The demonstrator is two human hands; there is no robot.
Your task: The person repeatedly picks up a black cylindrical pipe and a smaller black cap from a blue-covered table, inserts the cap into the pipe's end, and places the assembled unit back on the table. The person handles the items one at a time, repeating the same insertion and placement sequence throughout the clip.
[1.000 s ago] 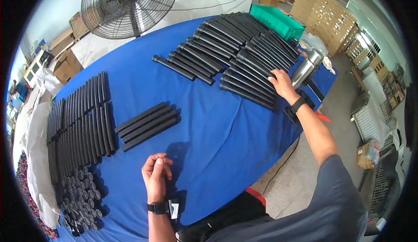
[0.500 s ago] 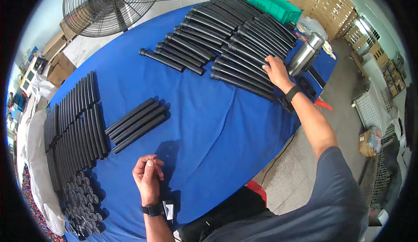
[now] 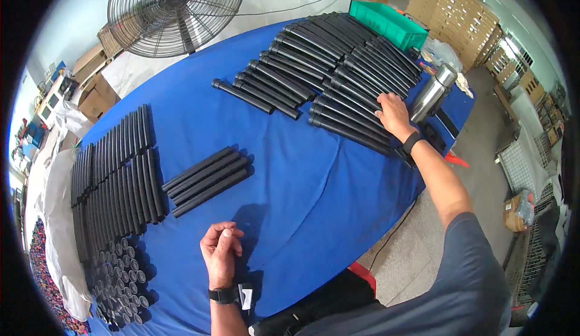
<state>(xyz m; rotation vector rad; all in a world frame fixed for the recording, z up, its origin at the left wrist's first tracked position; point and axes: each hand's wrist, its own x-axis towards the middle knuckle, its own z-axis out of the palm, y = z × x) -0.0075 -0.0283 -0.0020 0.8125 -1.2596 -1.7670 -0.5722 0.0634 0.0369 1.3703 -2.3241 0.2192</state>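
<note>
Hands working over black tubes on a blue table

The right hand (image 3: 394, 113) is lying open on the far rows of black tubes (image 3: 338, 76); the left hand (image 3: 220, 252) is curling loosely, empty, over the blue table (image 3: 314, 197).

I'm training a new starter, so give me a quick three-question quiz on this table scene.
1. True or false: the right hand rests on the black tubes.
2. What stands just right of that hand? A) a steel flask B) a green crate C) a fan
3. What does the left hand hold?

Key: 1 true. 2 A, the flask. 3 Nothing visible; it is loosely curled over the blue cloth.
</note>
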